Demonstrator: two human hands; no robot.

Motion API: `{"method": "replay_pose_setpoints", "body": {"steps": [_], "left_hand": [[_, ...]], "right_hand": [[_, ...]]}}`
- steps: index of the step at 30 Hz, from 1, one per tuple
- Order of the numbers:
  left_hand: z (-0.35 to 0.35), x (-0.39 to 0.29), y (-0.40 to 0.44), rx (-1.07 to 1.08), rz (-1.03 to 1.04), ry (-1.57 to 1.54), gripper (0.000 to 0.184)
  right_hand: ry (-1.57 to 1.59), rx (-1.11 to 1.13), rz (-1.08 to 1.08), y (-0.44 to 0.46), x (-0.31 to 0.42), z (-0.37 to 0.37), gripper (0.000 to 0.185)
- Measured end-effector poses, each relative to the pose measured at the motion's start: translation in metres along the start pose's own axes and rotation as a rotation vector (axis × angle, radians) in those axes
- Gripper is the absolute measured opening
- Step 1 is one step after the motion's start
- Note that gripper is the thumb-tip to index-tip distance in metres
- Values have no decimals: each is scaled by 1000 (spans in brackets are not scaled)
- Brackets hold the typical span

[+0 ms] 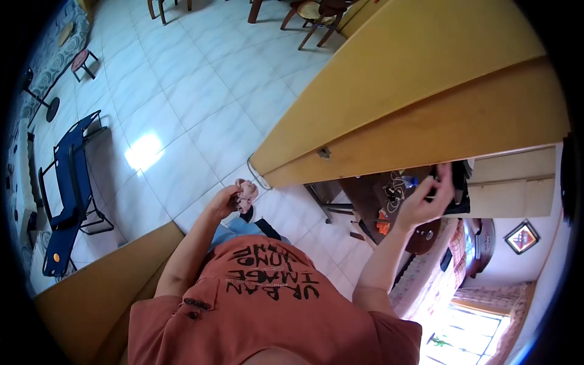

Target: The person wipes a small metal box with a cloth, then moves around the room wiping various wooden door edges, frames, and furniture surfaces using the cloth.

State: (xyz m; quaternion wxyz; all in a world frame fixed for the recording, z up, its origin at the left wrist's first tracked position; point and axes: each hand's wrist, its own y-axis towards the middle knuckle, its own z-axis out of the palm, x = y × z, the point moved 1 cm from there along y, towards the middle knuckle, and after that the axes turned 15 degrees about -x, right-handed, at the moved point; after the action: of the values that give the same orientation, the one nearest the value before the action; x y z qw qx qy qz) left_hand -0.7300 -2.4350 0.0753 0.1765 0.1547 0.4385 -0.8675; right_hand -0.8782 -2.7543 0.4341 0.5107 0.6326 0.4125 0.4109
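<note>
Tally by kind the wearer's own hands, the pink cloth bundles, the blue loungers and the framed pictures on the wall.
Left hand and right hand: 2
Pink cloth bundle: 1
Blue lounger: 1
Framed wall picture: 1
Total: 5

Rust-red short-sleeved shirt (280, 322), black lettering (267, 275); light-blue bottoms (234, 230).

I've got the left forearm (191, 252) angled inward, the left hand (228, 198) curled in a grip; the right forearm (386, 252) slants outward to the right, right hand (427, 204) raised, fingers (446, 177) loosely bent.
</note>
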Motion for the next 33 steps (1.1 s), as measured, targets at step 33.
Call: {"method": "replay_pose_setpoints", "body": {"steps": [33], "left_hand": [[221, 25, 172, -400, 668, -150, 32]], "right_hand": [[368, -371, -223, 66, -40, 74, 56]]}}
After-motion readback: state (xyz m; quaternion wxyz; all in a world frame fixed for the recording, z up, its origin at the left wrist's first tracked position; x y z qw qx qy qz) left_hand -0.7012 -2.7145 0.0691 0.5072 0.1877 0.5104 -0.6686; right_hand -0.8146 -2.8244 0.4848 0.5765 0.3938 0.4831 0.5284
